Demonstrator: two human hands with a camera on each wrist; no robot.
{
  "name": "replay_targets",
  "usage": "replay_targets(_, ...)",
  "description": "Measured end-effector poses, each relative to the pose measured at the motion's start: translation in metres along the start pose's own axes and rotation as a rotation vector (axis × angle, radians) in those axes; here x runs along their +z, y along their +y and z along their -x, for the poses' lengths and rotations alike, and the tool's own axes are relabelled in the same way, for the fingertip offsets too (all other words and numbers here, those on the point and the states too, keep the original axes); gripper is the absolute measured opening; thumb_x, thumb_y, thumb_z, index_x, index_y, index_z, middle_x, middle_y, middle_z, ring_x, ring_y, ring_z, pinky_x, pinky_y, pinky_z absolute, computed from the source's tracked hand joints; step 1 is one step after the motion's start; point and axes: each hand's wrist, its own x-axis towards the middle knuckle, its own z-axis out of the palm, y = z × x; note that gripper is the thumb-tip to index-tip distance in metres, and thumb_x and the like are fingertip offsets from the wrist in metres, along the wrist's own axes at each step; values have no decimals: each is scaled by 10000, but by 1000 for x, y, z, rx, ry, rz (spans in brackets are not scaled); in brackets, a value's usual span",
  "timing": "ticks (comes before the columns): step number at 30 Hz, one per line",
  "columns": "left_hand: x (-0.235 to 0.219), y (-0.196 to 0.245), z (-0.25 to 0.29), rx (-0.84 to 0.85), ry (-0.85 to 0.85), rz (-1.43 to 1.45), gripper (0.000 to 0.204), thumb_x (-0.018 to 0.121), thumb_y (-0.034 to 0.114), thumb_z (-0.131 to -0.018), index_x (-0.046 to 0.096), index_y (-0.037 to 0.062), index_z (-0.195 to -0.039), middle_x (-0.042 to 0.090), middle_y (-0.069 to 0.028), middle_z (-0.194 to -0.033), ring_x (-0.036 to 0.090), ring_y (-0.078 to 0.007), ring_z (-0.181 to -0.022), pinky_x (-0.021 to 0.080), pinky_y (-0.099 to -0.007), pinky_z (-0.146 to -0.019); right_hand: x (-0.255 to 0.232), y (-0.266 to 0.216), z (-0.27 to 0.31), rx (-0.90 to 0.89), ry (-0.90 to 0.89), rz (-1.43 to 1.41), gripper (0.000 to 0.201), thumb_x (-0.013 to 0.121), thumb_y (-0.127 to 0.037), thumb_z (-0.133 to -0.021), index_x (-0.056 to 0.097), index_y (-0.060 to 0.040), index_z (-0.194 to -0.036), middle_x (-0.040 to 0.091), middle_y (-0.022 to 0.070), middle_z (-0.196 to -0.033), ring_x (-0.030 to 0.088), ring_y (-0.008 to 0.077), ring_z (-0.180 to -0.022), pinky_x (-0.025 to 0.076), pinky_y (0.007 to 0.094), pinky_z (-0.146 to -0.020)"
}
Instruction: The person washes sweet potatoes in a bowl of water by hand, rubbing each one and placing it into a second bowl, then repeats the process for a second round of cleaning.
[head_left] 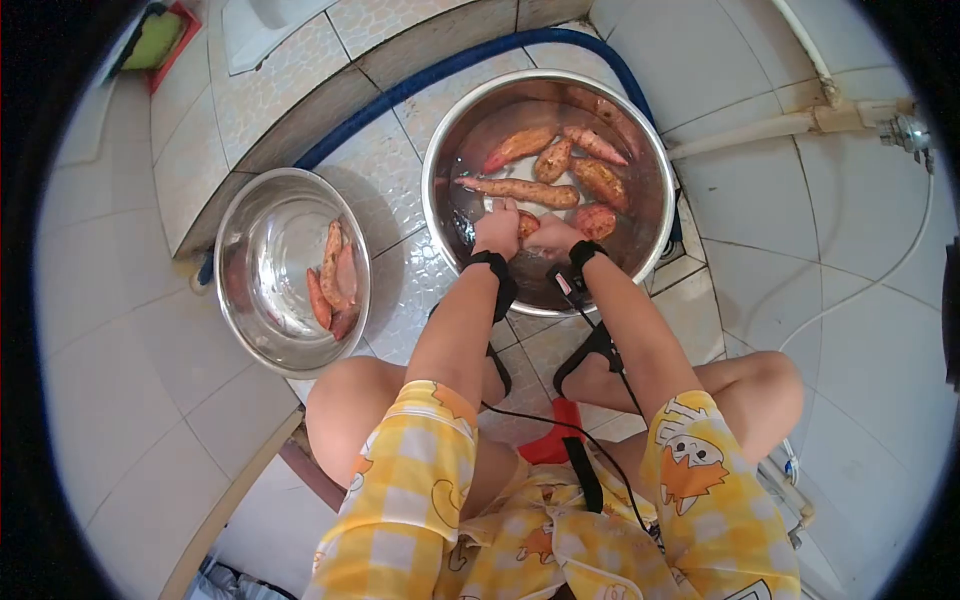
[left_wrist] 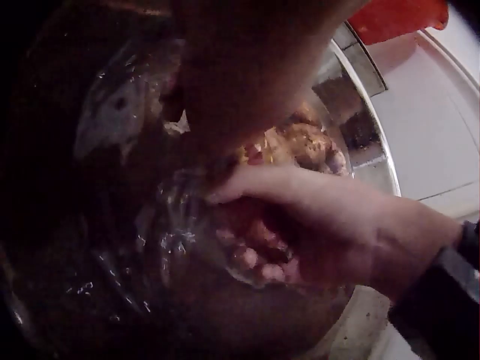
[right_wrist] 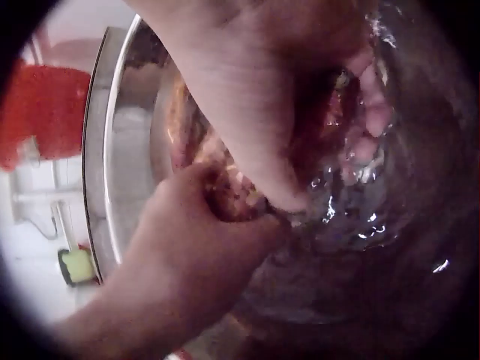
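Both hands are low in a large steel basin [head_left: 434,205] of water. Between them is a reddish-brown sweet potato [head_left: 527,225], mostly hidden by the hands. My left hand [head_left: 497,232] grips it, thumb and forefinger curled around it in the right wrist view. Close beside, my right hand [head_left: 553,236] has its fingers curled, with reddish skin [right_wrist: 331,112] showing inside the grip. Just beyond the hands lies a long sweet potato [head_left: 520,191]. Several more, among them a round one [head_left: 594,222] and an orange one [head_left: 520,146], lie in the water.
To the left stands a smaller steel basin [head_left: 245,265] holding several sweet potatoes [head_left: 333,270]. A blue hose [head_left: 420,85] runs along the tiled step behind. On the right wall are a pipe [head_left: 745,132] and a valve [head_left: 905,132]. A black cable [head_left: 545,417] hangs between the arms.
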Motion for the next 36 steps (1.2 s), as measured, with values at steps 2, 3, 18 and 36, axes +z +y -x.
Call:
replay_targets(2, 7, -3, 1, -7, 22, -9, 510, 647, 136, -669, 384, 33, -1094, 489, -202, -1055, 571, -355, -880, 488, -414, -720, 7, -2, -7, -79, 164, 309, 238, 632, -142, -610, 561, 50, -732, 583, 151, -626, 585, 235, -535, 461, 327, -467)
replay_targets(3, 12, -3, 1, -9, 33, -11, 510, 647, 143, -672, 385, 36, -1095, 493, -199, -1056, 568, -354, -888, 486, -413, -726, 13, 5, -14, -108, 208, 322, 252, 623, -142, -608, 570, 49, -764, 592, 172, -686, 594, 259, -602, 469, 342, -523)
replay_targets(18, 17, -13, -11, -154, -159, 316, 464, 670, 198, -518, 548, 10, -924, 613, -182, -867, 604, -291, -801, 480, -359, -710, 3, -13, 9, -603, 524, 1150, 79, 496, -87, -716, 477, -35, -773, 603, 138, -666, 618, 251, -638, 471, 339, -520)
replay_targets(36, -3, -1, 2, -130, 142, -77, 437, 625, 55, -668, 421, 108, -1051, 477, -159, -1019, 534, -340, -932, 488, -399, -697, -10, 1, 20, 153, -281, -571, 175, 577, -181, -716, 474, -83, -613, 428, -8, -513, 381, 78, -395, 291, 219, -367)
